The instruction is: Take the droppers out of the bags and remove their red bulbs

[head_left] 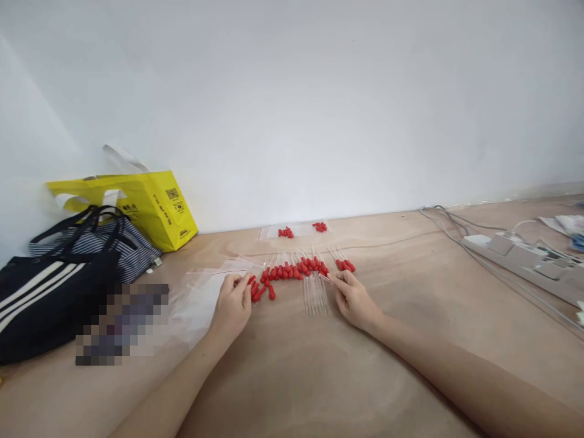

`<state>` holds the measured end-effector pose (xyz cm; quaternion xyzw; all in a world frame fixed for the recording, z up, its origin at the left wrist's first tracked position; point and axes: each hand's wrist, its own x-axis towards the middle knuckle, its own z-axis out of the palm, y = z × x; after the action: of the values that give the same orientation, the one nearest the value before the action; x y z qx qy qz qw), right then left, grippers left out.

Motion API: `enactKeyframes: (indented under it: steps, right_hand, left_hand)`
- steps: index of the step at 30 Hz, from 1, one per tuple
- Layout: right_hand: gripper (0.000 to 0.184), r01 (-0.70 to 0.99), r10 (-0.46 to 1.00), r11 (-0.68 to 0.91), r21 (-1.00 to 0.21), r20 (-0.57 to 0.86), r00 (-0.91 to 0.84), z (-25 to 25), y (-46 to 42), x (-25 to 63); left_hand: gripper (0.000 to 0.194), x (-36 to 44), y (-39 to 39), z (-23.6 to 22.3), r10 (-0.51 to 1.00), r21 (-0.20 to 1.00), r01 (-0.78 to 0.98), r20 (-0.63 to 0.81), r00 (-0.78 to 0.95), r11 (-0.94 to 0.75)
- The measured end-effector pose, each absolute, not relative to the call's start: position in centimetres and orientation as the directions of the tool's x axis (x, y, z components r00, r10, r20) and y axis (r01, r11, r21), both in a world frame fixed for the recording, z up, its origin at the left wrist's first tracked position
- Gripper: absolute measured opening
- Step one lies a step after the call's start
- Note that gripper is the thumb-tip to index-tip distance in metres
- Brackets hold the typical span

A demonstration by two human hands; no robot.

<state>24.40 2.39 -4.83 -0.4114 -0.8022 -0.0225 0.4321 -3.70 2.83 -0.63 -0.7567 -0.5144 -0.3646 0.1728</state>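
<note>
My left hand [232,304] is closed in a pinch on a red rubber bulb [251,279], above a few loose red rubber bulbs [259,294]. The fingers of my right hand [352,299] pinch a thin clear glass dropper tube [324,277]. Between the hands, a row of droppers with red bulbs [292,270] lies with the glass ends pointing away from me. Several bare glass tubes [314,295] lie side by side just left of my right hand. Beyond that hand is a small group of red-bulbed droppers [345,264].
Clear plastic bags [201,289] lie left of the droppers. Farther back, another clear bag [301,230] has red bulbs at both ends. A yellow bag [168,207] and a black bag [55,304] stand left. A power strip [524,261] with cables is right.
</note>
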Motion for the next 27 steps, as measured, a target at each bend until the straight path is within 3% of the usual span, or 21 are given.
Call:
enactKeyframes:
  steps: [6,9,16,20,24,27]
  right_hand:
    - [0.036,0.672,0.637,0.658,-0.339,0.727,-0.257,-4.7,2.9,22.4]
    - [0.034,0.700,0.651,0.640,-0.318,0.708,-0.274,-4.5,3.1,21.8]
    - [0.021,0.706,0.637,0.650,-0.282,0.709,-0.303,-4.2,2.8,21.3]
    - [0.016,0.703,0.655,0.634,-0.323,0.708,-0.265,-3.8,2.4,21.3]
    - [0.020,0.692,0.671,0.615,-0.378,0.712,-0.208,-3.5,1.9,22.4]
    - [0.019,0.712,0.677,0.598,-0.370,0.708,-0.201,-3.4,1.2,23.9]
  left_hand:
    - [0.033,-6.7,3.6,0.1,0.831,0.323,0.921,0.556,0.001,-0.217]
    - [0.035,-6.6,3.5,0.3,0.869,0.359,0.912,0.495,-0.005,-0.199]
    - [0.034,-5.0,3.1,0.5,0.876,0.356,0.913,0.482,0.003,-0.199]
    - [0.034,-5.5,3.1,0.4,0.853,0.354,0.914,0.522,-0.018,-0.197]
    - [0.029,-5.3,3.1,0.4,0.789,0.239,0.936,0.611,0.062,-0.258]
    - [0.026,-3.9,3.5,1.0,0.804,0.136,0.959,0.581,0.127,-0.250]
